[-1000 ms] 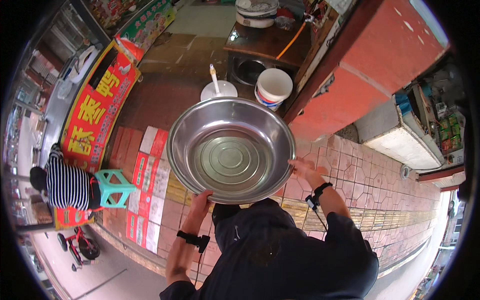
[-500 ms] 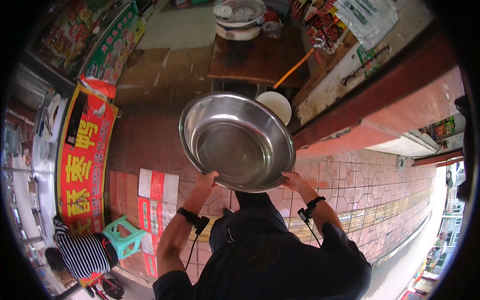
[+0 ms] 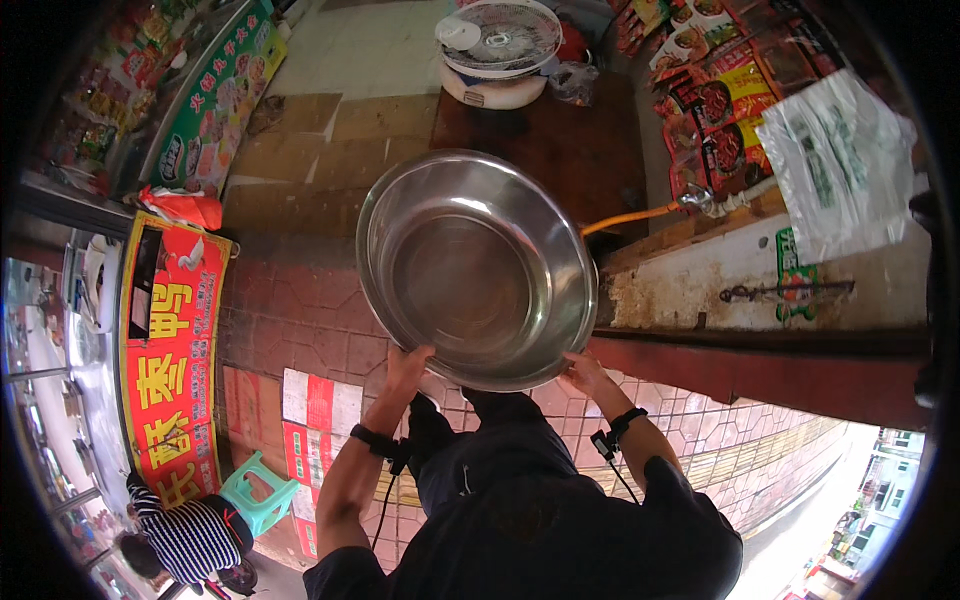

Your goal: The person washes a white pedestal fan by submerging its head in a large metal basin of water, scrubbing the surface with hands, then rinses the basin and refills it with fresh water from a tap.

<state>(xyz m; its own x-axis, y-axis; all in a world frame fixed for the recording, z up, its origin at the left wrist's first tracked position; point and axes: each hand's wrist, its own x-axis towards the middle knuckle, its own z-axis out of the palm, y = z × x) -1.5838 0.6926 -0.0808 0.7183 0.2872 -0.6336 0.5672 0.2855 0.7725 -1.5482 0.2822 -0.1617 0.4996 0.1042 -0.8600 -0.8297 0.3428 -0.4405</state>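
A large round stainless-steel basin (image 3: 470,362) is held out in front of me at about waist height. My left hand (image 3: 408,368) grips its near rim on the left, thumb over the edge. On the near right side, my right hand (image 3: 584,373) is closed round the same rim. The inside looks shiny, and I cannot tell whether clear water lies in it. Just past the far right rim, an orange hose (image 3: 630,217) runs to a metal tap (image 3: 694,197) on the wall. Its lower end is hidden behind the basin.
A dark wooden table (image 3: 540,135) ahead bears a white fan-like appliance (image 3: 500,45). Red food packets (image 3: 715,110) and plastic bags (image 3: 845,165) hang at right, above a low wall. At left stand a red sign (image 3: 170,370), a teal stool (image 3: 258,492) and a person in stripes (image 3: 195,540).
I have stepped forward with the basin, still gripped in both hands. The table, tap and packets are nearer. A white round container beside the hose has gone out of sight behind the basin.
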